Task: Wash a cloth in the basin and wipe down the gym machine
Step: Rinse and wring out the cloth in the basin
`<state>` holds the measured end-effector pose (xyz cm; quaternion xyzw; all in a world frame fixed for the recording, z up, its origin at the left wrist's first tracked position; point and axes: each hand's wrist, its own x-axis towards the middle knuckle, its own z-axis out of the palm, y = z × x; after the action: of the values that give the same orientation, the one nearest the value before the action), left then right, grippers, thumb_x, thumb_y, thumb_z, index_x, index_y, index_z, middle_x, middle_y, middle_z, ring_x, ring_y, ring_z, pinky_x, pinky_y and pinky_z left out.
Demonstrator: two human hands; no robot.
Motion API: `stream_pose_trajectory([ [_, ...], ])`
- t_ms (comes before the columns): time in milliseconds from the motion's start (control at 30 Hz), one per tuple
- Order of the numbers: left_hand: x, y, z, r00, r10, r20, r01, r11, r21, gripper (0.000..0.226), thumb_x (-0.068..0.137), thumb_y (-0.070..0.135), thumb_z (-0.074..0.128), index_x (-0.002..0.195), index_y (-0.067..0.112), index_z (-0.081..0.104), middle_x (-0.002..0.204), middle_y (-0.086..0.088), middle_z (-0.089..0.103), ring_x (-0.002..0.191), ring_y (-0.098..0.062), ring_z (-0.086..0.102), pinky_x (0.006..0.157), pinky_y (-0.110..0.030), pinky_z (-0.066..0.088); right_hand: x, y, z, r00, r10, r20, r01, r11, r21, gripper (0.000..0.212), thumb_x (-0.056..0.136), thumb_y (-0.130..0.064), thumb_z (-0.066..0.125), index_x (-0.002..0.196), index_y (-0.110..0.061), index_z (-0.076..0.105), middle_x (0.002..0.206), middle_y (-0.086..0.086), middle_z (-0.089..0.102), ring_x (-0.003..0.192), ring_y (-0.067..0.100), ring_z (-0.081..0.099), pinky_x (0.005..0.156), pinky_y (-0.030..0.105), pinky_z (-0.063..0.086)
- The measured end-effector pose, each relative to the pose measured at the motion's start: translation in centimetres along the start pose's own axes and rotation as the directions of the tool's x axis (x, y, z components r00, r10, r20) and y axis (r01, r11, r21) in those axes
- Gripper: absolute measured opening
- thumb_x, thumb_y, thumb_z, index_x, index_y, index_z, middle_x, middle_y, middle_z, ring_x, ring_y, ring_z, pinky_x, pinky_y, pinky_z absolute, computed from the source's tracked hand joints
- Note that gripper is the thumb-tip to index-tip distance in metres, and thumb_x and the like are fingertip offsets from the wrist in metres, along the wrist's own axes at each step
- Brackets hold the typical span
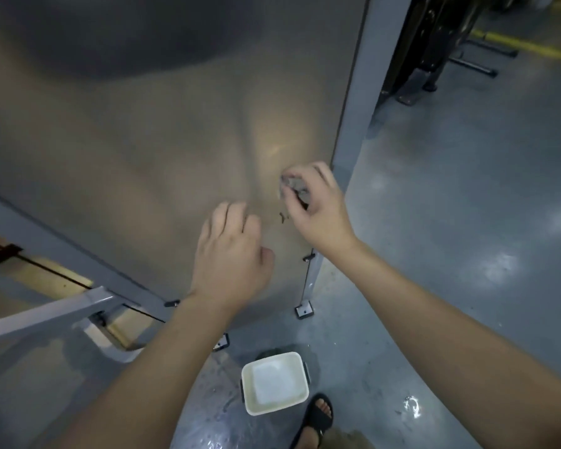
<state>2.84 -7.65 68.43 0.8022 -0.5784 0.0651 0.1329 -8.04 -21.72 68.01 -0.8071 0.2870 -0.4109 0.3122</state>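
A large translucent panel (143, 150) of the gym machine fills the left and middle of the head view, framed by a grey post (353, 102). My right hand (318, 209) grips a small bunched grey cloth (293, 186) and holds it against the panel near its right edge. My left hand (230, 254) rests on the panel lower down with fingers lightly bent, holding nothing. A white square basin (274, 382) with water stands on the floor below my arms.
The grey floor (467, 205) is wet around the basin. My sandalled foot (318, 416) stands right beside the basin. A grey machine bar (46, 312) crosses at the left. Another dark machine (434, 43) stands at the back right.
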Motion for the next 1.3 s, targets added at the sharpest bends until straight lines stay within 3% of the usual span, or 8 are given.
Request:
stream_pose_trajectory([
  [167, -2.7, 0.8, -0.5, 0.933, -0.29, 0.214, 0.36, 0.751, -0.554, 0.035, 0.093, 0.023, 0.06, 0.127, 0.016, 0.059, 0.119, -0.001, 0.063, 0.111, -0.021, 0.059, 0.1, -0.035, 0.047, -3.2, -1.0, -1.6, 0.886, 0.361, 0.292, -0.42, 0.891, 0.173, 0.022, 0.095, -0.018, 0.072, 0.116, -0.026, 0.069, 0.115, -0.007, 0.069, 0.097, 0.001, 0.066, 0.086, 0.017, 0.052],
  [300, -5.3, 3.5, -0.9, 0.921, -0.238, 0.31, 0.39, 0.585, -0.711, 0.028, 0.095, 0.025, 0.065, 0.121, 0.03, 0.054, 0.105, 0.013, 0.065, 0.091, 0.0, 0.062, 0.082, -0.009, 0.045, -6.4, -2.5, -2.9, 0.823, 0.42, 0.381, -0.547, 0.767, 0.336, 0.016, 0.096, -0.007, 0.07, 0.096, -0.023, 0.07, 0.089, 0.002, 0.069, 0.076, 0.019, 0.062, 0.07, 0.029, 0.054],
  [633, -6.3, 9.6, -2.1, 0.867, -0.409, 0.286, 0.475, 0.499, -0.725, 0.02, 0.098, 0.029, 0.067, 0.101, 0.009, 0.069, 0.083, -0.007, 0.074, 0.06, -0.006, 0.056, 0.059, -0.018, 0.045, -8.7, -0.7, -9.4, 0.718, 0.254, 0.648, -0.627, 0.64, 0.445, 0.029, 0.089, -0.027, 0.073, 0.118, -0.025, 0.071, 0.12, 0.012, 0.07, 0.099, 0.035, 0.072, 0.093, 0.053, 0.058],
  [867, -5.5, 17.7, 0.1, 0.788, -0.489, 0.373, 0.514, 0.189, -0.837, 0.02, 0.097, 0.033, 0.065, 0.104, 0.015, 0.067, 0.098, -0.017, 0.075, 0.086, -0.038, 0.071, 0.088, -0.055, 0.059, -8.6, 4.6, -15.5, 0.709, 0.167, 0.685, -0.598, 0.658, 0.458, 0.024, 0.096, -0.023, 0.067, 0.119, -0.022, 0.071, 0.099, 0.003, 0.072, 0.088, 0.02, 0.07, 0.081, 0.035, 0.056],
  [933, -5.1, 19.5, 1.1, 0.751, -0.551, 0.363, 0.496, 0.109, -0.861, 0.007, 0.101, 0.015, 0.063, 0.108, 0.013, 0.062, 0.096, -0.016, 0.075, 0.075, -0.026, 0.071, 0.078, -0.046, 0.058, -8.5, 5.9, -16.8, 0.701, 0.16, 0.695, -0.596, 0.667, 0.447, 0.022, 0.1, -0.017, 0.065, 0.12, -0.019, 0.071, 0.102, 0.01, 0.071, 0.088, 0.019, 0.069, 0.08, 0.033, 0.056],
  [1033, -4.5, 21.4, 1.7, 0.694, -0.61, 0.384, 0.456, -0.042, -0.889, 0.037, 0.098, -0.004, 0.058, 0.12, 0.025, 0.053, 0.098, -0.009, 0.077, 0.075, -0.027, 0.07, 0.075, -0.043, 0.057, -8.6, 7.2, -17.4, 0.73, 0.18, 0.659, -0.567, 0.698, 0.438, 0.016, 0.099, -0.009, 0.067, 0.109, -0.019, 0.074, 0.093, 0.008, 0.071, 0.082, 0.016, 0.068, 0.077, 0.03, 0.058],
  [1200, -4.4, 22.2, 2.1, 0.771, -0.521, 0.367, 0.464, 0.064, -0.884, 0.032, 0.096, -0.001, 0.065, 0.125, 0.01, 0.059, 0.103, -0.007, 0.071, 0.075, -0.004, 0.071, 0.068, -0.019, 0.056, -8.0, 8.4, -16.6, 0.761, 0.234, 0.604, -0.558, 0.711, 0.428, 0.01, 0.094, -0.013, 0.074, 0.085, -0.012, 0.069, 0.079, 0.011, 0.068, 0.071, 0.019, 0.062, 0.067, 0.033, 0.057],
  [1300, -4.0, 20.7, 3.4, 0.758, -0.534, 0.374, 0.475, 0.058, -0.878, 0.013, 0.095, 0.003, 0.07, 0.107, 0.004, 0.066, 0.087, -0.006, 0.074, 0.071, -0.012, 0.07, 0.067, -0.026, 0.059, -7.4, 9.0, -15.7, 0.727, 0.281, 0.626, -0.606, 0.691, 0.394, 0.017, 0.097, -0.015, 0.07, 0.081, -0.012, 0.069, 0.071, 0.005, 0.067, 0.065, 0.016, 0.059, 0.064, 0.031, 0.052],
])
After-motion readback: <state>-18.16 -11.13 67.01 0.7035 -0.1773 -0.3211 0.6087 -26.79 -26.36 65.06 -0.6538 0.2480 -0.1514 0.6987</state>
